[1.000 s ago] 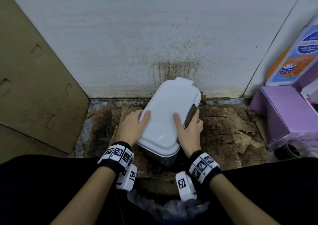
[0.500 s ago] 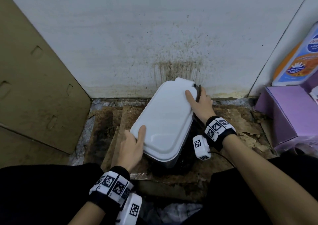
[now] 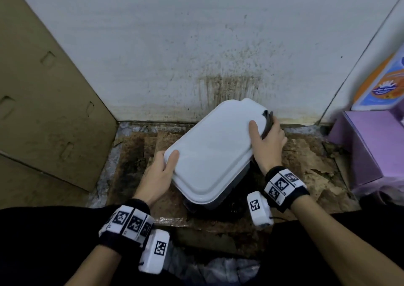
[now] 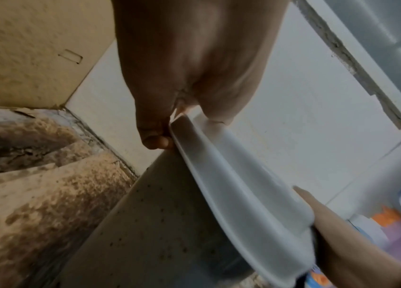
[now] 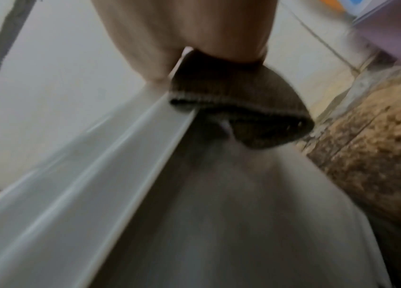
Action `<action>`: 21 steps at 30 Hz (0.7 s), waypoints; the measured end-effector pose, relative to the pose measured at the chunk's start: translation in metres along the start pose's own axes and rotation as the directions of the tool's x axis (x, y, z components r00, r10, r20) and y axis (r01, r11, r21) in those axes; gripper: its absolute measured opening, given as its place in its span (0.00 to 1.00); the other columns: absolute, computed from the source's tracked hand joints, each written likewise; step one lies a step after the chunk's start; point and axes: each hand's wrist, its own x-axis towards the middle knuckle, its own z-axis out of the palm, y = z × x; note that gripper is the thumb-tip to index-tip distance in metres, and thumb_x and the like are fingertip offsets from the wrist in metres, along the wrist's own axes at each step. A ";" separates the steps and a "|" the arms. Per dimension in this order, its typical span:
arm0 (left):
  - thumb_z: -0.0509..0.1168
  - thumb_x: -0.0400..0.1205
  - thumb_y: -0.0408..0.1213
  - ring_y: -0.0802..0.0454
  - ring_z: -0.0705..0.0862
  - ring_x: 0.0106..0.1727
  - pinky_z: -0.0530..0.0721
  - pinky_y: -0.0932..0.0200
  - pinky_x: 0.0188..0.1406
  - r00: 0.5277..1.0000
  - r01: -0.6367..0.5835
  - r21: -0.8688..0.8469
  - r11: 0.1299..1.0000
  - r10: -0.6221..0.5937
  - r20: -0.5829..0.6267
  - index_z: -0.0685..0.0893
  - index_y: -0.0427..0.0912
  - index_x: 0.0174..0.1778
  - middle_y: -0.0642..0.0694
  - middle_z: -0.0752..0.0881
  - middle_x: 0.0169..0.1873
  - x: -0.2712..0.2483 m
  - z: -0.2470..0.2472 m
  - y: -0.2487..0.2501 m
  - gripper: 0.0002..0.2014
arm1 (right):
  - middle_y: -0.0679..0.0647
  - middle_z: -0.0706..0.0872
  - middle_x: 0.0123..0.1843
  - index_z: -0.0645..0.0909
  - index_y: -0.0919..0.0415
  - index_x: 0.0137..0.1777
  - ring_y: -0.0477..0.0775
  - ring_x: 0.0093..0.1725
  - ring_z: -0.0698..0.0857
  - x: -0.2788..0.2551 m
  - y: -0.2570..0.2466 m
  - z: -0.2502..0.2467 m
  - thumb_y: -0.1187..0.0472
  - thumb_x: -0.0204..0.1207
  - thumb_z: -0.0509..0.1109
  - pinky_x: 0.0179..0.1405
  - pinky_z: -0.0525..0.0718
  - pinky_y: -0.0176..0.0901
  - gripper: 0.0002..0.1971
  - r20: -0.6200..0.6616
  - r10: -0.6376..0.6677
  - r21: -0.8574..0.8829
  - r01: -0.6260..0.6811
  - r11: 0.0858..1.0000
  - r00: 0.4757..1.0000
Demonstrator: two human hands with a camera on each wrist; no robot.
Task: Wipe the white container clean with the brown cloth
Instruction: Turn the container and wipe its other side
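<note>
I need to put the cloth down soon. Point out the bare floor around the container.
Free: stained cardboard flooring between the brown cardboard panel and the left hand; torn cardboard between the right hand and the purple box. Crowded: behind the white plastic container, by the wall.

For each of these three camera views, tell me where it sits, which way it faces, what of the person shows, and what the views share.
Head: looks forward and down at the white plastic lidded container by the stained wall; both forearms, left hand and right hand show.
Left wrist: looks along the left hand gripping the lid's rim; the right hand shows beyond it.
Right wrist: blurred; looks along the right hand pressing the brown knitted cloth under the rim.
Shared: all show the container; the head view also shows a dark edge of the cloth.
</note>
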 end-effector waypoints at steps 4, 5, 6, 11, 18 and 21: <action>0.53 0.88 0.63 0.59 0.82 0.62 0.77 0.50 0.57 0.999 -0.046 -0.067 0.997 0.046 0.000 0.76 0.52 0.72 0.60 0.83 0.60 0.018 -0.008 0.009 0.24 | 0.57 0.55 0.87 0.49 0.54 0.89 0.58 0.84 0.50 -0.031 0.005 0.004 0.36 0.84 0.61 0.81 0.60 0.63 0.42 -0.137 0.066 0.012 -0.065 0.998 0.988; 0.53 0.89 0.62 0.59 0.81 0.64 0.77 0.53 0.56 0.998 -0.060 -0.075 0.995 0.061 0.006 0.76 0.52 0.73 0.61 0.82 0.61 0.022 -0.009 0.012 0.23 | 0.58 0.55 0.86 0.47 0.54 0.89 0.59 0.84 0.50 -0.036 0.008 0.006 0.35 0.84 0.61 0.81 0.60 0.63 0.42 -0.157 0.088 0.014 -0.087 0.996 0.984; 0.53 0.90 0.60 0.58 0.81 0.65 0.77 0.56 0.55 0.997 -0.072 -0.077 0.994 0.073 0.008 0.76 0.52 0.74 0.60 0.82 0.62 0.027 -0.009 0.012 0.23 | 0.59 0.54 0.86 0.46 0.54 0.89 0.59 0.84 0.50 -0.041 0.012 0.009 0.35 0.84 0.61 0.80 0.60 0.62 0.42 -0.171 0.109 0.014 -0.108 0.994 0.979; 0.51 0.91 0.58 0.57 0.79 0.69 0.75 0.61 0.56 0.995 -0.096 -0.085 0.992 0.096 0.002 0.75 0.51 0.77 0.53 0.80 0.68 0.040 -0.009 0.008 0.23 | 0.58 0.54 0.86 0.46 0.56 0.90 0.56 0.82 0.51 -0.057 0.025 0.019 0.38 0.87 0.56 0.78 0.60 0.59 0.39 -0.181 0.129 0.038 -0.124 0.992 0.975; 0.51 0.92 0.57 0.54 0.78 0.67 0.74 0.54 0.62 0.992 -0.082 -0.068 0.994 0.075 -0.099 0.74 0.46 0.80 0.52 0.80 0.67 0.040 0.001 0.009 0.26 | 0.60 0.58 0.86 0.55 0.53 0.88 0.61 0.84 0.54 -0.034 0.024 0.010 0.46 0.91 0.49 0.74 0.63 0.55 0.27 -0.162 0.245 0.195 -0.212 0.958 0.956; 0.49 0.90 0.64 0.46 0.79 0.69 0.77 0.43 0.67 0.987 -0.015 -0.036 0.999 0.009 -0.158 0.74 0.43 0.79 0.45 0.80 0.70 0.039 0.004 0.005 0.32 | 0.58 0.64 0.86 0.58 0.51 0.87 0.63 0.85 0.60 -0.016 0.030 0.002 0.46 0.91 0.48 0.75 0.67 0.56 0.26 -0.140 0.319 0.280 -0.271 0.921 0.937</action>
